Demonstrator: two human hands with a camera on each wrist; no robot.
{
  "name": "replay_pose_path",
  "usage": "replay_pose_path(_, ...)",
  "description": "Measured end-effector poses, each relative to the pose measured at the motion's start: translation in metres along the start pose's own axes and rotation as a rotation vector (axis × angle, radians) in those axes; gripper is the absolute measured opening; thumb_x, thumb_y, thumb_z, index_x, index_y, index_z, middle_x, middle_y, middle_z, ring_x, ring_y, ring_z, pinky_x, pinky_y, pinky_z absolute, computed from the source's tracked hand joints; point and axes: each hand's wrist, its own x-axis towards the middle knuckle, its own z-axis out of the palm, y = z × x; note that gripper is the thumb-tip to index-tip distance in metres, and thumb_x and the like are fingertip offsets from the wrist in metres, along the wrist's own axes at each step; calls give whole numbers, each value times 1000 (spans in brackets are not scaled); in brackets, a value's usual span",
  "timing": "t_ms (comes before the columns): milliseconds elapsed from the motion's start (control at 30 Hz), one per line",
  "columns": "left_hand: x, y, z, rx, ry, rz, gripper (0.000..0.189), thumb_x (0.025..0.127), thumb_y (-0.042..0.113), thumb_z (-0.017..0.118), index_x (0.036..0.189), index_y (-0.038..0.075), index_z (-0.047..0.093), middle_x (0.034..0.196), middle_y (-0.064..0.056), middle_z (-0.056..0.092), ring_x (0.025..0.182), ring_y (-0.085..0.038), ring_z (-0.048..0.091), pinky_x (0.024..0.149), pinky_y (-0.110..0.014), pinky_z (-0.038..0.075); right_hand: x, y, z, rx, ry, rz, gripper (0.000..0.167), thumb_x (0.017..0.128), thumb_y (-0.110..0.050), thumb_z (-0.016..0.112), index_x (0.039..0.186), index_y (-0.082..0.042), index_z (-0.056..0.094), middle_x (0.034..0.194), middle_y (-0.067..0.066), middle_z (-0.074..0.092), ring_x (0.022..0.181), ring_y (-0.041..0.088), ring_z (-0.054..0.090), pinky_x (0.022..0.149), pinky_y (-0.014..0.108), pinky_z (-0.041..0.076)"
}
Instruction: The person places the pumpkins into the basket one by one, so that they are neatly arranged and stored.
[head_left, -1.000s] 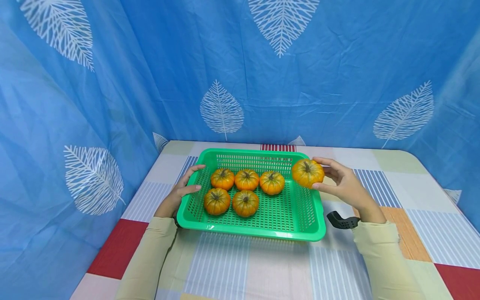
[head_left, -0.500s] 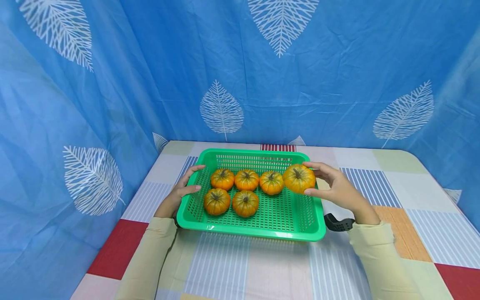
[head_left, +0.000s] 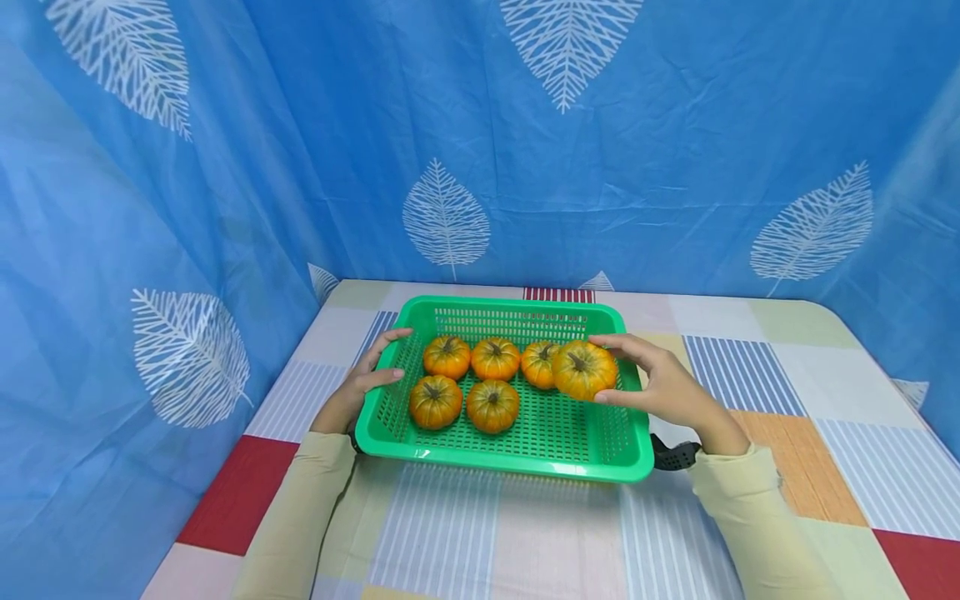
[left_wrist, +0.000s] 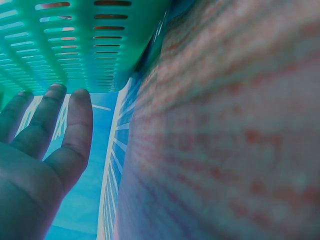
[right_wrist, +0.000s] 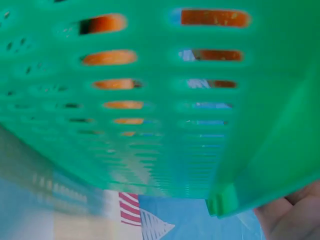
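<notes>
My right hand (head_left: pixel 667 382) grips a small orange pumpkin (head_left: pixel 583 372) between thumb and fingers, over the right half of a green plastic basket (head_left: pixel 502 468). In the head view the held pumpkin partly covers another pumpkin (head_left: pixel 536 365) inside. Several more sit stem up on the left side, such as a front pumpkin (head_left: pixel 492 407). My left hand (head_left: pixel 362 383) holds the basket's left end, thumb and index finger over the rim. Its other fingers (left_wrist: pixel 80 120) reach the outer wall in the left wrist view. In the right wrist view, the slotted basket wall (right_wrist: pixel 165 160) hides the pumpkin I hold.
A patchwork cloth (head_left: pixel 555 533) covers the table under the basket. Blue curtains (head_left: pixel 600 183) with white leaf prints hang behind and on the sides. A black strap (head_left: pixel 675 455) is at my right wrist, close beside the basket's right end.
My right hand has carried its pumpkin leftward and slightly toward me, from above the basket's right rim to over the inside. My left hand and the basket stay put.
</notes>
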Motion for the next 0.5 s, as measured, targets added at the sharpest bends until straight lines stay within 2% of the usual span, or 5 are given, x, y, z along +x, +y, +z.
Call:
replay_pose_path(133,-2,2,1,-31,-2,-21,68,101,15,55,164,11,32,173,-25,18,139,-31,44,103,-30,56,2,-2,-1,-68,-33,-24,70,84,-4,92,148,0,62,144,17,66,123,7,61,107,22,48)
replay_pose_path(267,-3,3,1,-39,14,-52,69,101,17,56,165,13,32,173,-23,20,141,-36,43,103,-31,56,7,-3,-4,-128,-90,-59,71,82,-8,94,146,-1,64,141,14,68,123,22,65,105,44,56)
replay_pose_path(367,-2,2,1,-23,14,-47,70,101,16,55,166,10,29,174,-23,19,141,-36,43,103,-31,56,11,-4,-5,-159,-155,-63,70,83,-13,95,145,-1,65,143,15,68,128,35,65,105,59,54)
replay_pose_path(500,1,0,0,17,1,-1,73,100,15,55,166,2,26,174,-25,17,139,-31,43,103,-28,54,16,-7,-4,-186,-241,-71,69,84,-19,95,144,-2,66,144,15,67,133,42,62,106,66,51)
